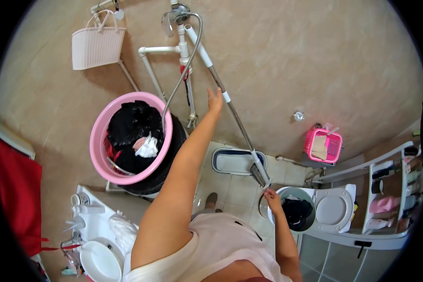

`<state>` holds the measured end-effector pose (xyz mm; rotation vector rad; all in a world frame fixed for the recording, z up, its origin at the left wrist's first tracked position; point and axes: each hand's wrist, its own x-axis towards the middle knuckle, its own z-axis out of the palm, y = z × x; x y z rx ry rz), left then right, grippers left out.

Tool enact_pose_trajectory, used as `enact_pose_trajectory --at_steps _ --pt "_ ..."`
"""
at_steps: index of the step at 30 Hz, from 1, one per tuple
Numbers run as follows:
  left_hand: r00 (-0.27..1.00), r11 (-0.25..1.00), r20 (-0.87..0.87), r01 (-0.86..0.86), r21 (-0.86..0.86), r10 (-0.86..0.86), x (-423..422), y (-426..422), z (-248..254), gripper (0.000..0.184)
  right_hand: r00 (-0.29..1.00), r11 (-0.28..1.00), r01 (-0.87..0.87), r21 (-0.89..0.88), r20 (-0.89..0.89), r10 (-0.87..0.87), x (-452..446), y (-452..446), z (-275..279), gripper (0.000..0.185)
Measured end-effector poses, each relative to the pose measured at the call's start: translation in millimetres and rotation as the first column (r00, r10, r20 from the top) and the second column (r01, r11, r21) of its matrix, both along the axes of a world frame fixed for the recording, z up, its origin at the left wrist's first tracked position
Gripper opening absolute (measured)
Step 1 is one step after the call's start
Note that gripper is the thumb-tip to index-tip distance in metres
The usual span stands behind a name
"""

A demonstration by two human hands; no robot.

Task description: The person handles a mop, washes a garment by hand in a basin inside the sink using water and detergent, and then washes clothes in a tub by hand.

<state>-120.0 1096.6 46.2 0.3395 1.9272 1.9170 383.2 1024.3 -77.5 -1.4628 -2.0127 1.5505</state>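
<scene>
1. No text, label, brand, number or sign readable.
2. Bottles [384,205] on shelf rack [370,197]: any print too small to read.
3. Dark marks on shirt [225,235]: too small to tell if lettering.

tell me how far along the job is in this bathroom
Seemingly done: clothes are gathered in the pink tub and grey bucket. Being handled: the mop, its pole beside the open left hand, its lower end at the right hand; grip unclear. Probably left: both loads, which lie heaped.
</scene>
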Motion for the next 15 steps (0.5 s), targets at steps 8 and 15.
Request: enact_pose_trajectory --at_steps 8,15 --pt "0.985 0.916 0.165 -0.114 0.385 0.053 -15.6 99.6 -44.1 0.043 0.978 0.973 0.207 -0.105 0.002 -0.207 5.5 -12.1 -2.0 0.034" --pt "0.967 0.92 0.07 0.208 0.331 -0.244 66.1 113.9 38.2 0.033 0.994 0.998 0.032 -0.056 -0.099 -0.037 -34.0 17.4 12.7 0.037"
